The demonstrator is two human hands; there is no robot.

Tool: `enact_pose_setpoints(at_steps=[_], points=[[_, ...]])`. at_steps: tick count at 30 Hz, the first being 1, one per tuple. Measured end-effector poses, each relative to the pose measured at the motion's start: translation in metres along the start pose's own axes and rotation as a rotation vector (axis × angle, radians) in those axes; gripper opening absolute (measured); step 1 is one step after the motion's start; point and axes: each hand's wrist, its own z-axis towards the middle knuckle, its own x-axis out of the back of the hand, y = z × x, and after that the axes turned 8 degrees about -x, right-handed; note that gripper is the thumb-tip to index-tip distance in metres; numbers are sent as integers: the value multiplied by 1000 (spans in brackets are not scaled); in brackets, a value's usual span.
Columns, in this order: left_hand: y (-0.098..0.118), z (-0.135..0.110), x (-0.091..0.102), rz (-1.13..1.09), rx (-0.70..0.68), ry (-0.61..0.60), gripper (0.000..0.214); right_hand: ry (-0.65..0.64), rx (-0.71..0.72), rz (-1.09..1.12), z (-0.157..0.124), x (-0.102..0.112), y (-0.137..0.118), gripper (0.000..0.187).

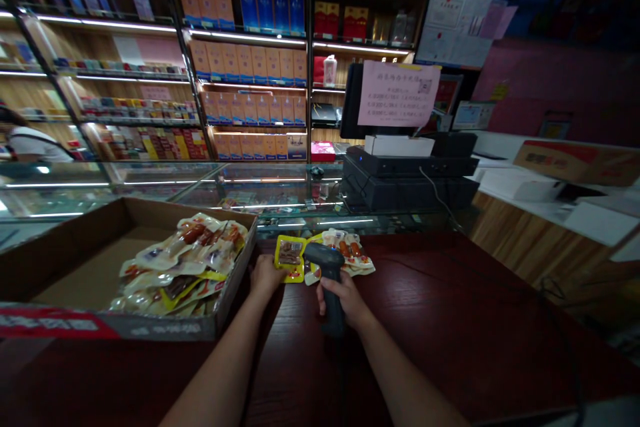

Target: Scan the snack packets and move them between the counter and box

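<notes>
My right hand point(341, 299) is wrapped round the handle of a dark grey barcode scanner point(327, 255), whose head points forward and left over the counter. At the left, my left hand point(267, 276) grips the near left side of a yellow snack packet point(290, 252) with a clear window showing brown food. Beside it and partly behind the scanner lie several pale clear-fronted packets point(351, 250) with reddish-brown pieces inside. The tips of my left fingers are partly hidden by the hand itself.
An open cardboard box point(100, 323) at the left holds a pile of snack packets point(193, 250). Glass display cases point(240, 183) border the dark red counter point(420, 307). A monitor with a pink notice point(397, 95) stands behind, and a cable runs down at right.
</notes>
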Motion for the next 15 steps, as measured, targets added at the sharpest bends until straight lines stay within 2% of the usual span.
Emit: enact_pose_setpoints(at_steps=[2,4,7,10,15], points=[[-4,2,-6,-302,-9,101,20,-7,9,-11,0,0,0,40],[-6,4,-12,-624,6,175,22,-5,31,-24,0,1,0,38],[-5,5,-18,-932,23,197,32,24,58,-29,0,3,0,35],[-3,4,-19,-1051,19,186,39,69,66,-13,1,5,-1,35],[-3,2,-18,-1081,7,171,40,93,65,-27,3,7,-1,36]])
